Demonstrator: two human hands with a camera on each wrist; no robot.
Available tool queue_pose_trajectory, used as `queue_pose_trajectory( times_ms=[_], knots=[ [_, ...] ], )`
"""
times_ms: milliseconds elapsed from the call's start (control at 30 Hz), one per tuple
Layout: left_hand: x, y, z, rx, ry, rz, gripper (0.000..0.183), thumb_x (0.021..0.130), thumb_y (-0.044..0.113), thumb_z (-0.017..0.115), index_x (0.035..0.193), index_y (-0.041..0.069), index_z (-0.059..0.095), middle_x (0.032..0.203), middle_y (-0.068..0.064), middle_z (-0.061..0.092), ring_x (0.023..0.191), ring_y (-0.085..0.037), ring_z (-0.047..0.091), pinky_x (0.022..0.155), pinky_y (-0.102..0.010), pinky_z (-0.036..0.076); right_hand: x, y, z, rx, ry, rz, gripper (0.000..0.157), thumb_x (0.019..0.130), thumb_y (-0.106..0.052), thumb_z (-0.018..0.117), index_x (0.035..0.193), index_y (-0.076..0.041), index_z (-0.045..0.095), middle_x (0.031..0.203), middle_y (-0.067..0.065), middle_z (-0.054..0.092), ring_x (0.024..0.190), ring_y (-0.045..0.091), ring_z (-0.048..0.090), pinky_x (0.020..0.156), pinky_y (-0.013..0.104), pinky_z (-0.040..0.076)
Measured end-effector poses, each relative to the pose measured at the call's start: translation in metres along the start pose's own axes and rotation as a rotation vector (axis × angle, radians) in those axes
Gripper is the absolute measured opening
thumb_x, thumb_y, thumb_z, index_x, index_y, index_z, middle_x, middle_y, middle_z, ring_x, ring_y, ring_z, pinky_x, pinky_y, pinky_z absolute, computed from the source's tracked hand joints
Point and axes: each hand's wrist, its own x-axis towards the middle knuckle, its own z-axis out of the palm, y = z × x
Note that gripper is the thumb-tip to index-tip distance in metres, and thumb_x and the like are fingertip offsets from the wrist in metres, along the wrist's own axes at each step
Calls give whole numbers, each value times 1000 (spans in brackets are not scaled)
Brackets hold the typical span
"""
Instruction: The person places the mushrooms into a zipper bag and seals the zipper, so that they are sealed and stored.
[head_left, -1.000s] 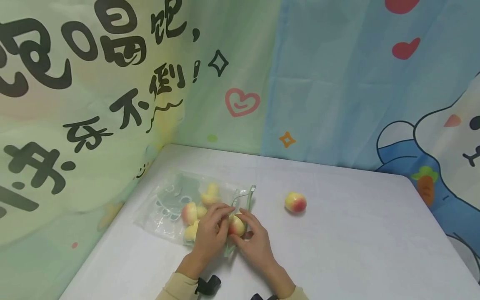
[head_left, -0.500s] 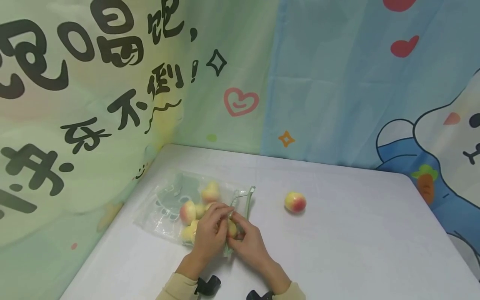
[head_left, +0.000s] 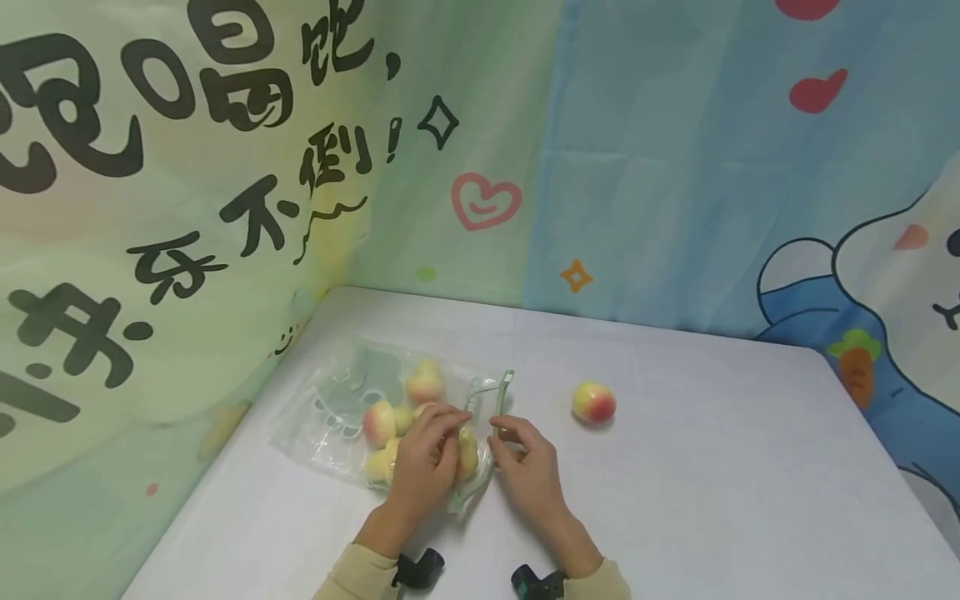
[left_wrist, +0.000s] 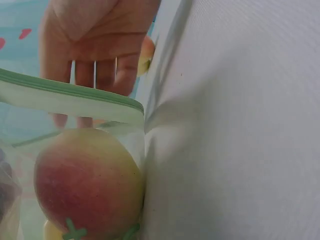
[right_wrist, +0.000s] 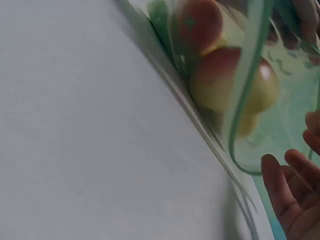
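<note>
A clear zip bag with a pale green closure strip (head_left: 480, 487) lies on its side, its mouth gaping to the right. Several yellow-and-red peaches sit inside, one peach (head_left: 467, 454) close to the mouth and another peach (head_left: 380, 423) deeper in. My left hand (head_left: 426, 458) grips the bag's upper edge near its mouth with curled fingers. At the mouth's outer rim is my right hand (head_left: 528, 471), its fingers loosely extended and holding no fruit. The right hand (left_wrist: 100, 55) also shows in the left wrist view, fingertips behind the green strip.
A lone peach (head_left: 594, 403) rests on the white table (head_left: 712, 467), right of the bag. Printed cloth (head_left: 660, 167) hangs behind the table and along its left side.
My right hand carried a peach leftward into the bag's mouth, let go of it and drew back right to the rim. The left hand stayed on the bag.
</note>
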Motion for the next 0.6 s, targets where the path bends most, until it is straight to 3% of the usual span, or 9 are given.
queue_pose_trajectory(
  times_ms=[167, 300, 467, 600],
  knots=[
    [1, 0, 1, -6, 10, 1, 30, 81, -12, 53, 102, 2, 70, 99, -7, 64, 68, -10, 53, 56, -12, 43, 9, 1, -20, -11, 160, 5, 20, 87, 7, 65, 105, 1, 69, 102, 17, 69, 81, 29, 69, 64, 22, 56],
    [2, 2, 2, -12, 11, -1, 31, 80, -13, 53, 102, 1, 70, 98, -8, 63, 67, -11, 54, 57, -12, 43, 18, -9, -39, -58, 299, -23, 20, 85, 12, 63, 103, 8, 68, 99, 22, 69, 79, 32, 66, 66, 16, 53],
    [1, 3, 2, -9, 12, -2, 31, 80, -14, 53, 102, 1, 70, 98, -8, 64, 67, -12, 54, 57, -11, 43, 32, 18, -62, -183, 484, -162, 22, 81, 15, 64, 102, 7, 68, 94, 19, 68, 79, 22, 58, 68, 9, 45],
    [1, 2, 1, -8, 5, -10, 31, 81, -13, 53, 102, 1, 70, 99, -8, 63, 68, -11, 54, 56, -11, 43, 39, 35, -73, -232, 578, -80, 27, 80, 7, 69, 106, 2, 67, 98, 16, 64, 83, 19, 52, 71, 19, 41]
  ],
)
